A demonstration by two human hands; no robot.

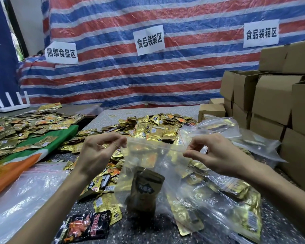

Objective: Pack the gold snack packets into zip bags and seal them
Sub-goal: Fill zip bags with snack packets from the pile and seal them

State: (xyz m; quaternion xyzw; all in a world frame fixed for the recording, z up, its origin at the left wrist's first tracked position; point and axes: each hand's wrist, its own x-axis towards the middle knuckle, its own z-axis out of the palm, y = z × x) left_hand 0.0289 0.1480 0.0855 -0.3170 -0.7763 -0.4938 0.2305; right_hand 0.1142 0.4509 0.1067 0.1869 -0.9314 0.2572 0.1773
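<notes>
Inside zip bag [149, 152], packet [144, 188] label blurred.

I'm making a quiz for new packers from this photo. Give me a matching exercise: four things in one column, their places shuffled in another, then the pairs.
Things
1. zip bag
2. black packet
3. cardboard boxes
4. white router

Places
A. stacked at the right
B. far left, at the back
C. pinched at its top by the left hand and the right hand
D. lying flat, nearest the camera, lower left

Pairs: 1-C, 2-D, 3-A, 4-B
</notes>
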